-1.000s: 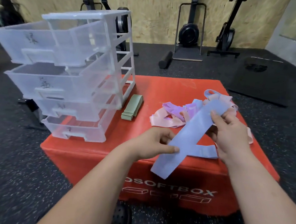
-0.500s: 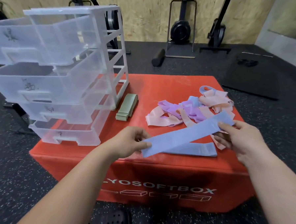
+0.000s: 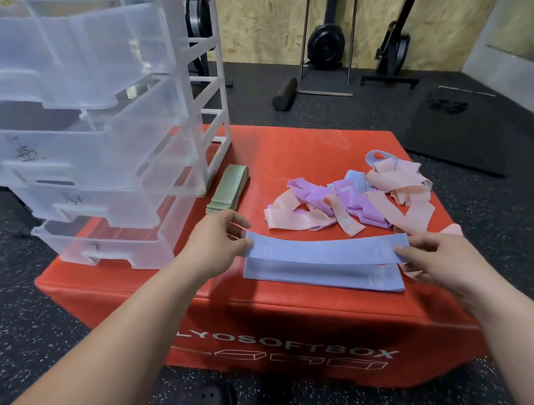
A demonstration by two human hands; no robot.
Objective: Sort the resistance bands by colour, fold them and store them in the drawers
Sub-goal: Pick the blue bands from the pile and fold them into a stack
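Observation:
I hold a light blue band [image 3: 325,250] stretched flat between both hands, just above another blue band [image 3: 322,276] lying on the red box [image 3: 285,299]. My left hand [image 3: 217,240] pinches its left end and my right hand [image 3: 433,253] pinches its right end. Behind them a loose heap of pink bands [image 3: 302,215] and purple bands [image 3: 352,196] lies with one more blue band [image 3: 374,158] at the back. A folded stack of green bands [image 3: 229,189] rests beside the clear plastic drawer unit [image 3: 108,132], whose drawers stand pulled out.
The red box sits on a dark speckled gym floor [image 3: 21,313]. A black foam roller [image 3: 285,93], a black mat [image 3: 458,128] and exercise machines stand behind it against a wooden wall. My dark shoe [image 3: 209,399] shows below the box.
The held blue band has gone from tilted to level and now hangs directly over the blue band on the box. Both hands moved lower and further apart.

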